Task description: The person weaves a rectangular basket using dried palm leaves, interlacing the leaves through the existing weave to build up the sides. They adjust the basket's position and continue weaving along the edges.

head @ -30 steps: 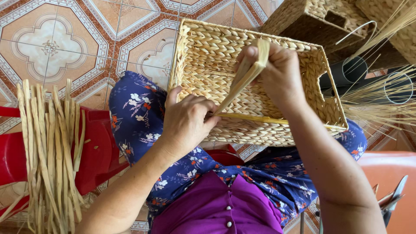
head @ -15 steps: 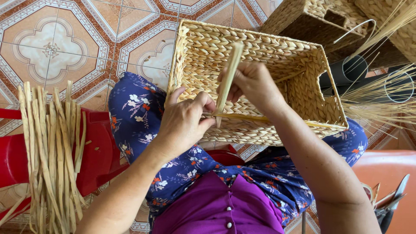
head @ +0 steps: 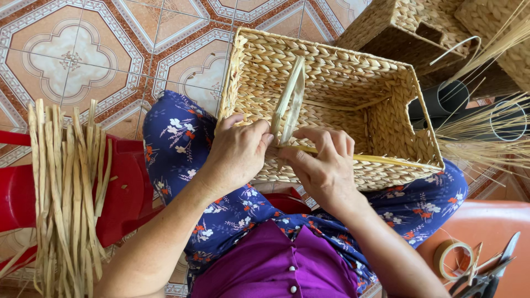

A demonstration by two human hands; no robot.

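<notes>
I see a rectangular woven basket (head: pixel 353 94) resting on my lap, on the blue floral trousers (head: pixel 182 143), its open mouth facing the camera. It is the item being worked. A flat pale fibre strand (head: pixel 290 99) rises in a loop from the near rim of the basket, close to the near-left corner.

Left hand (head: pixel 237 152): it lies on the near rim, fingers curled and pressed together, thumb and forefinger pinching the base of the strand.

Right hand (head: pixel 323 165): it sits just beside the left hand on the same rim, fingers bent and close together. Its fingertips meet the strand at the same spot and also bear on a thin yellow stick (head: pixel 381 160) that runs along the near rim toward the near-right corner. I cannot tell which of the two the fingertips actually grip.

Surroundings: a bundle of dried fibre strips (head: pixel 61 187) lies across a red plastic stool (head: pixel 124 187) at the left edge. A second woven basket (head: pixel 408 27) stands beyond the far-right corner of the first. A tape roll (head: pixel 454 258) and scissors (head: pixel 488 276) lie on an orange surface (head: pixel 486 221) at the lower right.
</notes>
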